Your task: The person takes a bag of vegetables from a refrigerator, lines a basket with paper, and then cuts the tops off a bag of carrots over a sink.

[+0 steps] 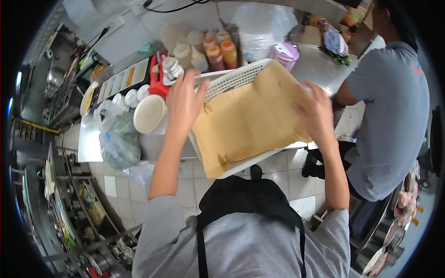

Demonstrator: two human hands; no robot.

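Note:
A white plastic basket (234, 82) with perforated walls sits in front of me, its near side reaching past the counter's front edge. Brown paper (252, 123) lines it, creased and spilling over the near rim. My left hand (184, 99) is over the basket's left end, thumb and fingers apart, with nothing seen in it. At the paper's right edge is my right hand (316, 111), fingers spread and slightly blurred. A round white tub (150, 114) stands just left of my left forearm.
Squeeze bottles (214, 54), a purple-lidded container (285, 54) and plastic-wrapped stacks (262, 30) stand behind the basket. Left are a bag of greens (119, 139) and a tray of ingredients (121, 79). A person in a grey shirt (391, 116) stands close on my right.

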